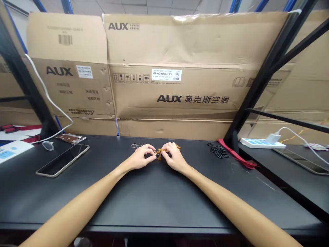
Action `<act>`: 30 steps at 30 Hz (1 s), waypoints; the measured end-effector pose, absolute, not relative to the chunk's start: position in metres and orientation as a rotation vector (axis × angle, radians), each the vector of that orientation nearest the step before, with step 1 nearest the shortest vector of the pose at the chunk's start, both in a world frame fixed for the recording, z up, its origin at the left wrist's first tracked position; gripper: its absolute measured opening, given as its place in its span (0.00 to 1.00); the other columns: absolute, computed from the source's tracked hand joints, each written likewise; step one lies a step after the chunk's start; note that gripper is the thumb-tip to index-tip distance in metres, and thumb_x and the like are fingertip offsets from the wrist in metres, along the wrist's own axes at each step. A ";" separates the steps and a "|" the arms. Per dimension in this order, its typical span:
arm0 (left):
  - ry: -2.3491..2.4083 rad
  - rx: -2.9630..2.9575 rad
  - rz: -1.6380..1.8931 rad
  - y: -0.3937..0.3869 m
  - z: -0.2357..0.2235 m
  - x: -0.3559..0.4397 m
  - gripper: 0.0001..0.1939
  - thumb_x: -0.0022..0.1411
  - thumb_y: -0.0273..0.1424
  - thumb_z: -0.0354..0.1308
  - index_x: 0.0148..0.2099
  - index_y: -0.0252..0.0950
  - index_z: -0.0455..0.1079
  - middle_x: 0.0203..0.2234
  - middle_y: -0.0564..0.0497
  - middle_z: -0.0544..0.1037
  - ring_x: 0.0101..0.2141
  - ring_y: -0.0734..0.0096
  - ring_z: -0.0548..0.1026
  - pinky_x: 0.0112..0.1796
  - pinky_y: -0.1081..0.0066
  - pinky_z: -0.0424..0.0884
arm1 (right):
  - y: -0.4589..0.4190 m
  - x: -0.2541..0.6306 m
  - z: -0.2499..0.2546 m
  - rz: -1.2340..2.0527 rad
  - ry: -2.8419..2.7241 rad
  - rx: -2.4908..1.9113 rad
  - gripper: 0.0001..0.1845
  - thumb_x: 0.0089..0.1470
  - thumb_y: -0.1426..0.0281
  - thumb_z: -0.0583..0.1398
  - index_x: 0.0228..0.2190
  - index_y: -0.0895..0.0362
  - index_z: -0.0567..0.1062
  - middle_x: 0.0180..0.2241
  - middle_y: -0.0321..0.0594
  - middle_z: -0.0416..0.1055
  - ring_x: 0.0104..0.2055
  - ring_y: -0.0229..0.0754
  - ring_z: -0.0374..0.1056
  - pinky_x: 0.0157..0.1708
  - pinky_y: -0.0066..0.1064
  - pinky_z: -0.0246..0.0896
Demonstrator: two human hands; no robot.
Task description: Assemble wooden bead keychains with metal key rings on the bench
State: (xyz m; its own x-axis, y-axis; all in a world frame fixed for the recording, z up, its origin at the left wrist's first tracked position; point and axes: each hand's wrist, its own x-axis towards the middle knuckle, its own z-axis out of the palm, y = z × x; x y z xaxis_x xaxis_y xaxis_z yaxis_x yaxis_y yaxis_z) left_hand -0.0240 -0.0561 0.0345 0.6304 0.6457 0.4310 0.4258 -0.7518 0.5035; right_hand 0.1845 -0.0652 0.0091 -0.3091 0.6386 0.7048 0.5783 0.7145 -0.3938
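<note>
At the far middle of the desk [154, 202], I would pinch gently and steadily, with the left hand [140, 158] holding the small ring [157, 156] and the right hand [174, 159] holding the orange cord [160, 151].

A dark-screened, pale-rimmed rectangular phone [63, 160] lies toward the left end of the black tabletop [164, 202]; a brown, shiny-wrapped packet [69, 138], perhaps plastic, sits near its far edge, a red fabric strap [238, 157] along its right edge, printed tan cardboard [136, 103] behind.
</note>
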 end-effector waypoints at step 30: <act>1.299 2.969 0.761 -0.048 0.026 -0.035 0.06 0.61 0.29 0.53 0.38 0.36 0.71 0.43 0.45 0.70 0.43 0.60 0.67 0.43 0.61 0.63 | -0.054 0.197 0.004 -0.232 -1.794 -1.548 0.07 0.53 0.67 0.56 0.28 0.57 0.72 0.35 0.45 0.68 0.40 0.49 0.58 0.39 0.39 0.55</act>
State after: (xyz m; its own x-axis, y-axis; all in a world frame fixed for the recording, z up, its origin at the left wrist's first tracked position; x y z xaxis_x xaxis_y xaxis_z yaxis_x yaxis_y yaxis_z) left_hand -0.0347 -0.0478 0.0260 0.5946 0.6473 0.4769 0.7324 -0.6807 0.0108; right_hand 0.1970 -0.0541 0.0037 0.0045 0.7776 0.6287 0.9119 0.2547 -0.3217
